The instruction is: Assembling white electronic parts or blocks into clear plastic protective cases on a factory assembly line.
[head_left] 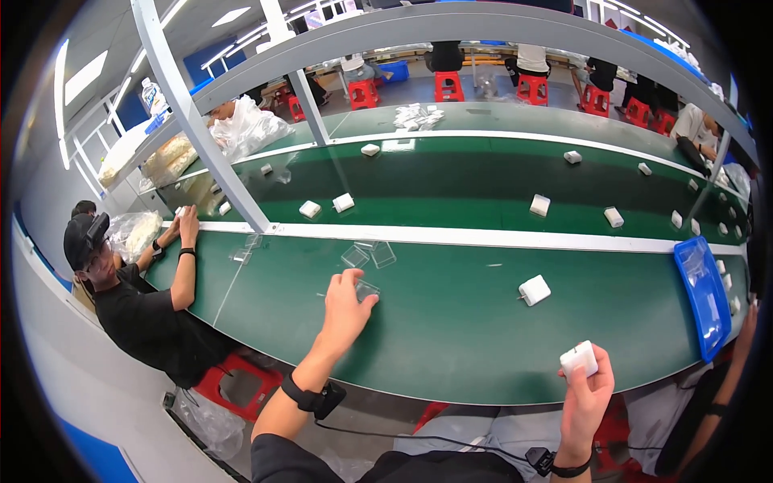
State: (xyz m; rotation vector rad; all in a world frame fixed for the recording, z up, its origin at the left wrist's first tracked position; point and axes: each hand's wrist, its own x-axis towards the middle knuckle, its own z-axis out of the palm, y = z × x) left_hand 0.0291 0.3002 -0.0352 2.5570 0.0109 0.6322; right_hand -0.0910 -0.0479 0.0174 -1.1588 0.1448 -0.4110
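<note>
My right hand (588, 394) holds up a small white power adapter (578, 360) above the near edge of the green bench, thumb and fingers closed round it. Over the bench to the left, my left hand (346, 314) has its thumb and fingers about a thin clear plastic cover (368, 288); the exact contact is partly hidden. Just beyond it lie a couple more clear covers (383, 254). Between my hands, farther in, another white adapter (534, 290) rests on the green surface (451, 322) with a prong showing at its left.
A blue tray (702, 298) stands at the right end. Past the white divider (451, 234), several white adapters sit on a green belt (451, 185). A grey post (197, 113) rises at left. A co-worker (121, 298) sits at the left; another person's arm shows at far right.
</note>
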